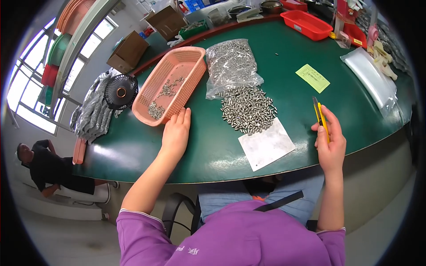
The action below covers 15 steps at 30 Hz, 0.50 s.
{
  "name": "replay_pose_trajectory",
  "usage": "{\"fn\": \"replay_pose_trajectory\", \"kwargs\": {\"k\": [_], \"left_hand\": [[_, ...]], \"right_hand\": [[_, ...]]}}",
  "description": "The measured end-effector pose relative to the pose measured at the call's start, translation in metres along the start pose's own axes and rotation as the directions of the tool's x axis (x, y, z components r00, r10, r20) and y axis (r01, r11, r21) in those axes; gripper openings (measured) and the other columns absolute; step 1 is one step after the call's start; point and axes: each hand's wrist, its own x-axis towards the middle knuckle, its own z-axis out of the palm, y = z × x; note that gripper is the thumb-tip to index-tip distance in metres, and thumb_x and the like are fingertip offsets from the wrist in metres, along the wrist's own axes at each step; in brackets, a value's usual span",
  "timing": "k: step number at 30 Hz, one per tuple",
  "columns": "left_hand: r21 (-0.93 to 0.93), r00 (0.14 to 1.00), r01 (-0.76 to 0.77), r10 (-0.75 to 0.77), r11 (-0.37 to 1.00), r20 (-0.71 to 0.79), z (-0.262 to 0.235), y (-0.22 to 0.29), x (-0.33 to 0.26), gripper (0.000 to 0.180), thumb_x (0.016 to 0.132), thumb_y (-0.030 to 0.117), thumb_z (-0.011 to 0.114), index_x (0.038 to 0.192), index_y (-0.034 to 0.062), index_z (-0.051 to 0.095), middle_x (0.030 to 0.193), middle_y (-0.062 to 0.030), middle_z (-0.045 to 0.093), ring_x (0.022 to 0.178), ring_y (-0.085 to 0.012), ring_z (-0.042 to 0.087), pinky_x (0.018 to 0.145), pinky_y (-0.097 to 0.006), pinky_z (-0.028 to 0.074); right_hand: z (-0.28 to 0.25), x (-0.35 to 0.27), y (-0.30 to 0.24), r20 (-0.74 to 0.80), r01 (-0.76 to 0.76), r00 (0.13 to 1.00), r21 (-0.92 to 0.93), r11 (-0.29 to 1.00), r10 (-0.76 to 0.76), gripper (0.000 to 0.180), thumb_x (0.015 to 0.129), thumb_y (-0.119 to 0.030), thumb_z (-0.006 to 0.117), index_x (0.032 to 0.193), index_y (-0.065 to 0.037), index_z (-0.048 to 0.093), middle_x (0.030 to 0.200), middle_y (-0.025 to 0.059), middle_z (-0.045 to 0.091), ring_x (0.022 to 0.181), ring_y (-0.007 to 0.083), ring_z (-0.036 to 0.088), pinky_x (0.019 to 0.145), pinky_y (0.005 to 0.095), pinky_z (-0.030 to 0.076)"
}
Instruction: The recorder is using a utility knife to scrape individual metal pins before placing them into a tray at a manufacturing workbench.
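Observation:
My right hand (330, 137) is closed around a yellow utility knife (320, 116), its blade end pointing away from me over the green table. My left hand (176, 131) rests against the near right side of a pink perforated plastic basket (195, 84), fingers stretched along its wall. Small metal pins lie inside the basket in two loose clusters. Right of it, a clear plastic bag (232, 62) full of metal parts lies on the table. From its near end a heap of small metal pins (248, 111) spreads onto a white sheet of paper (266, 144).
A yellow-green printed slip (313, 78) lies beyond the knife. Stacked clear plastic bags (370, 77) sit at the right. Red trays (306, 25) and a cardboard box (128, 52) line the back. A black fan (120, 91) stands left; a seated person (49, 166) is farther left.

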Motion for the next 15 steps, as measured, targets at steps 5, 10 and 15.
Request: {"fn": "replay_pose_trajectory", "kwargs": {"k": [5,10,15], "left_hand": [[-0.035,1.0,-0.007,0.007,0.999,-0.024,0.006,0.002,0.002,0.043,0.083,0.005,0.055,0.125,-0.0053,0.054,0.121,-0.0165,0.061,0.105,-0.0271,0.061,0.083,-0.033,0.056],[-0.115,0.999,0.046,-0.043,0.992,0.03,-0.003,0.005,0.006,0.04,0.083,0.004,0.054,0.123,-0.005,0.056,0.12,-0.0175,0.061,0.103,-0.0282,0.062,0.083,-0.034,0.057],[-0.165,0.998,0.044,-0.052,0.985,-0.045,-0.003,0.0,-0.001,0.038,0.084,0.002,0.053,0.122,-0.0039,0.057,0.119,-0.0173,0.061,0.103,-0.0303,0.062,0.086,-0.035,0.055]], "right_hand": [[-0.001,-0.001,0.002,-0.009,0.009,1.0,-0.012,1.0,-0.009,0.041,0.096,-0.005,0.051,0.136,-0.008,0.053,0.09,0.0077,0.07,0.056,0.0062,0.052,0.055,0.0225,0.045],[-0.002,-0.001,0.003,-0.005,0.005,1.0,-0.015,1.0,-0.005,0.041,0.096,-0.005,0.051,0.137,-0.008,0.052,0.09,0.0075,0.069,0.055,0.0058,0.051,0.054,0.0221,0.044],[0.0,-0.001,0.005,-0.01,0.017,1.0,-0.001,1.0,-0.017,0.042,0.096,-0.005,0.051,0.138,-0.008,0.051,0.089,0.0074,0.069,0.055,0.0053,0.051,0.053,0.0217,0.043]]}}
